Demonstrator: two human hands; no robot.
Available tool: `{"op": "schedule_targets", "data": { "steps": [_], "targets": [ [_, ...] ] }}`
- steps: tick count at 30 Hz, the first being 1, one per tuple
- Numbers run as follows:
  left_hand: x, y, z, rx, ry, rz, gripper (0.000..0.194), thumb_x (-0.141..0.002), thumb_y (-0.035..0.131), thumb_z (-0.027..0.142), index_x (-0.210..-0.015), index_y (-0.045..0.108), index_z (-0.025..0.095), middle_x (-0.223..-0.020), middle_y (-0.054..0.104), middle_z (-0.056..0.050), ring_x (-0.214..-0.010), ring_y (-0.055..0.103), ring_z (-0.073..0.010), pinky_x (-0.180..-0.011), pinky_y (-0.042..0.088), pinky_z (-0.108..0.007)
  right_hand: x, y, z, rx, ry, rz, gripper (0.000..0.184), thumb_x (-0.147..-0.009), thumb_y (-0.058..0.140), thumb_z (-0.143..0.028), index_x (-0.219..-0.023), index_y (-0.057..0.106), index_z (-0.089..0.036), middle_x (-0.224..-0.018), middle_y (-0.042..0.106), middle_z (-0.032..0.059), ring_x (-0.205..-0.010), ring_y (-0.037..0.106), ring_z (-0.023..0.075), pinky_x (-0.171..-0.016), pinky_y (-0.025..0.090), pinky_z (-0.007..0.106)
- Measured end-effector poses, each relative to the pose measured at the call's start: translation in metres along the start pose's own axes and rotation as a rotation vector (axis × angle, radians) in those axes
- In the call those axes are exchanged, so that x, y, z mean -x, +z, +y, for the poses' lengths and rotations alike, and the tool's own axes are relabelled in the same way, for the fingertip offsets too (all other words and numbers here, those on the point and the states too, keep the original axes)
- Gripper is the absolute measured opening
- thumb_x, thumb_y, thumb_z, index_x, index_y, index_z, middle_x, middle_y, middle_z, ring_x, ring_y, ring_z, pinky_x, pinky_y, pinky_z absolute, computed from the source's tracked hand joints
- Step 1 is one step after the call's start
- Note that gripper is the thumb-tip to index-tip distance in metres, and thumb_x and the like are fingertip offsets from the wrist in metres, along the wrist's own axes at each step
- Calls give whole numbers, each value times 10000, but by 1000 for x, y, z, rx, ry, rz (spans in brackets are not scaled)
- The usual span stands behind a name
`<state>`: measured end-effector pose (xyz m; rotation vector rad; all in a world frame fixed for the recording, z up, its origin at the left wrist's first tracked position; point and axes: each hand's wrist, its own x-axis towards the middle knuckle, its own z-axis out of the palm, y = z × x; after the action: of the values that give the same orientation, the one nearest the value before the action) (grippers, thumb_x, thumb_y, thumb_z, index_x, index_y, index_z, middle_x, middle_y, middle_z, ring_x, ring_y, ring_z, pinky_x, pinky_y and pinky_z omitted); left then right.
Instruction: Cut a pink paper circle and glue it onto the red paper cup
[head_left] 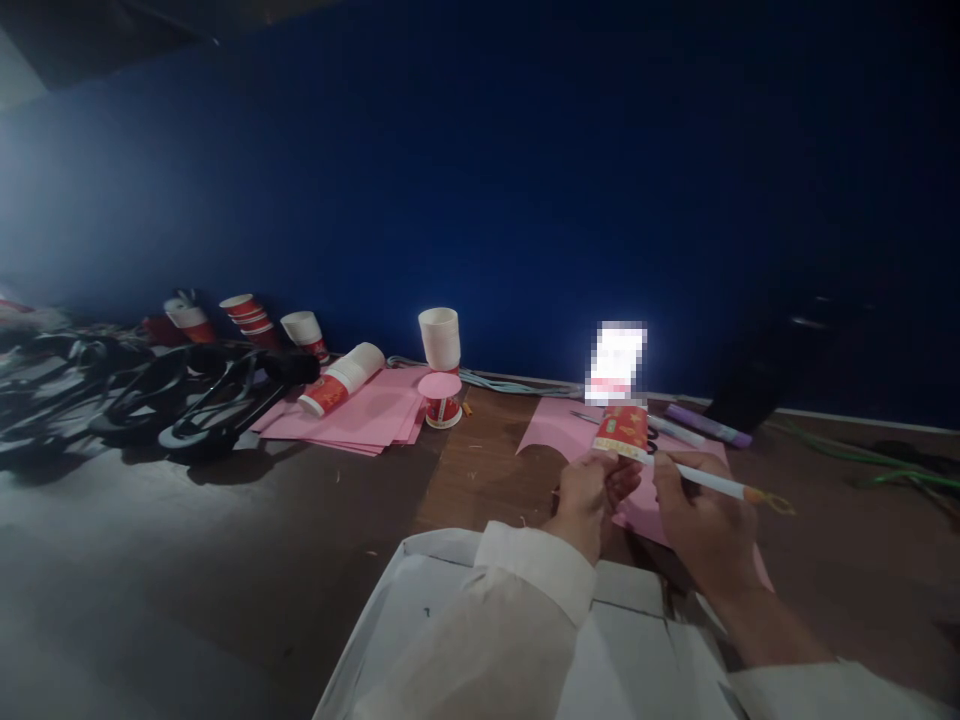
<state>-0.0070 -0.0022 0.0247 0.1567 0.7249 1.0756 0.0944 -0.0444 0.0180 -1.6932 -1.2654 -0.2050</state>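
My left hand (pixel 589 495) is closed around the lower end of a red paper cup (pixel 624 425) with gold print. In my right hand (pixel 701 520) is a slim white pen-like stick (pixel 709 478) with an orange end and a thin yellow loop. Its left tip points at the cup's lower edge; whether it touches cannot be made out. Under both hands lies a pink paper sheet (pixel 551 425) with a curved cut edge. Scissors (pixel 652 438), partly hidden by the cup, rest on it beside a purple marker (pixel 709 425).
A bright, blurred-out screen (pixel 619 360) stands against the blue wall. Left are stacked pink sheets (pixel 382 410), a lying paper-cup stack (pixel 345 378), a pink disc (pixel 439 385) on a small cup piece, and an upright cup (pixel 439 338). Black-strapped gear (pixel 217 400) fills the far left; green cables (pixel 885 465) lie right.
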Motion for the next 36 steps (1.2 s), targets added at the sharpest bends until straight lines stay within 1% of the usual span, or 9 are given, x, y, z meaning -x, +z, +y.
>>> {"op": "schedule_targets", "data": {
  "steps": [3,7,12,16,21,29,32,36],
  "targets": [
    [1,-1,0,-20,4,-41,169,-868,547,26,-762,675,58,-668,672,-90,-594,673,-124,-586,557,-191,1,0,-1,-18,5,-11,370,-874,527,-531,-823,692,-204,-688,689,73,-662,652,231,-638,472,339],
    [1,-1,-1,-35,3,-40,140,-854,568,37,-775,681,61,-707,687,-101,-628,680,-129,-630,566,-202,1,0,0,-37,46,-28,357,-870,533,-525,-836,686,-204,-729,705,75,-654,648,222,-661,481,347],
    [0,0,0,-38,1,-37,177,-862,535,33,-758,676,59,-669,666,-85,-597,665,-117,-588,554,-186,0,1,1,-22,25,-9,379,-874,516,-534,-853,691,-199,-745,706,79,-686,655,228,-689,488,352],
    [-1,0,-1,-37,3,-40,168,-848,538,37,-744,667,67,-668,664,-85,-598,669,-124,-592,559,-196,0,0,-1,-5,29,-9,403,-872,505,-560,-814,680,-202,-703,692,76,-656,643,226,-661,479,349],
    [-3,-2,-2,-72,4,-50,139,-837,559,47,-771,678,70,-673,667,-83,-614,673,-134,-613,562,-215,-1,-1,-3,-44,34,-9,396,-870,518,-556,-835,689,-200,-713,698,74,-648,643,218,-644,475,339],
    [2,-1,0,-34,1,-40,179,-844,523,32,-733,657,74,-679,668,-93,-621,679,-133,-609,550,-204,0,1,1,-8,4,2,378,-876,514,-549,-778,654,-212,-652,661,61,-627,635,226,-618,462,342],
    [5,-1,2,-24,-7,-41,176,-856,527,43,-753,667,72,-694,678,-94,-624,675,-128,-617,554,-201,-1,1,4,-29,3,4,374,-885,521,-535,-813,673,-201,-686,674,70,-642,637,221,-634,473,344],
    [6,-1,4,-31,-34,-58,221,-921,503,97,-781,672,70,-689,675,-85,-588,655,-108,-603,542,-189,-2,0,7,-94,32,54,380,-890,532,-534,-871,682,-184,-768,694,89,-650,637,214,-642,492,356]
  ]
}}
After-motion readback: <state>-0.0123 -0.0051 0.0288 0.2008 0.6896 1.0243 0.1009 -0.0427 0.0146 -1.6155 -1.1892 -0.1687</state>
